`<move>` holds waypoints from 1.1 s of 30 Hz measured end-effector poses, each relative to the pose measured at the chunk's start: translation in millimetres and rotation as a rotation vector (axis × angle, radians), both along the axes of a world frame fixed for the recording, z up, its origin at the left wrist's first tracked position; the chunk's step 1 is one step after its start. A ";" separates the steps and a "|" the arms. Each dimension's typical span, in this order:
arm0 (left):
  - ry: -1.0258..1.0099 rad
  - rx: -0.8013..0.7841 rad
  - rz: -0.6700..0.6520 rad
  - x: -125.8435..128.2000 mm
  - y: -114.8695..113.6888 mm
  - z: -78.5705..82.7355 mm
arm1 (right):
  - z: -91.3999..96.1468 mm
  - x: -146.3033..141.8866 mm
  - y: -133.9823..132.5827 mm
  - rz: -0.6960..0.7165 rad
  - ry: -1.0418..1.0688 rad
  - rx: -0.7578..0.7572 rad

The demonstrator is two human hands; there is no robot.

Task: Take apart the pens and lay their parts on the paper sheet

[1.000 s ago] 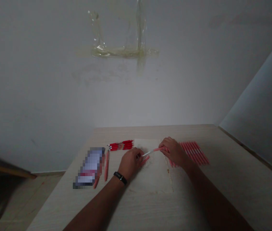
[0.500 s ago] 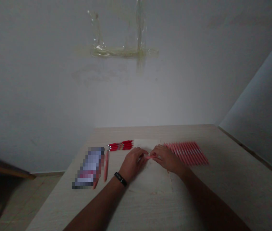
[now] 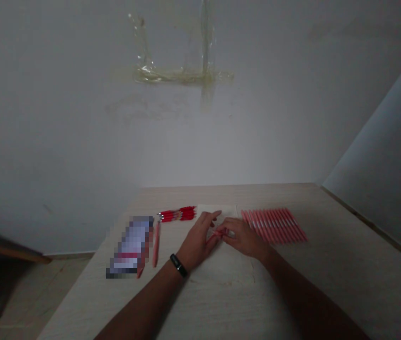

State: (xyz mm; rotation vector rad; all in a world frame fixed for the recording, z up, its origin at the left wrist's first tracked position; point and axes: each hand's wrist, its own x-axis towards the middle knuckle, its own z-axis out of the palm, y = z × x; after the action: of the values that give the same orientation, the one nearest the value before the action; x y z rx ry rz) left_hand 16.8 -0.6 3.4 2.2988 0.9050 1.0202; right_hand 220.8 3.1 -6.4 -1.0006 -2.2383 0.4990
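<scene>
Single head-worn view, aimed forward and steeply down from above a pale wood-grain tabletop. Fairly close on the left hand and right hand, low in the frame near the centre. Upper half taken up by a farther grey-white painted wall, meeting a pale grey side wall at right.
</scene>
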 end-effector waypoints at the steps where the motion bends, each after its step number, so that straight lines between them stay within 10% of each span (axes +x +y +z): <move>1: -0.015 -0.003 0.018 0.0 -0.2 -0.1 | -0.4 0.5 0.6 -0.012 0.011 -0.004; 16: 0.388 -0.134 0.212 -5.9 6.0 -15.2 | 5.3 23.3 12.0 -0.176 0.083 0.011; 33: 0.162 -0.049 0.267 -7.0 9.1 -8.6 | 13.0 42.0 17.7 -0.245 -0.179 0.108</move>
State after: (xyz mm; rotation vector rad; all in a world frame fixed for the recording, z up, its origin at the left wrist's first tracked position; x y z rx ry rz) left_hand 9.7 8.5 -5.2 2.2875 1.3165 0.9129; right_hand 262.9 20.8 6.5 -1.2839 -2.2274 0.1857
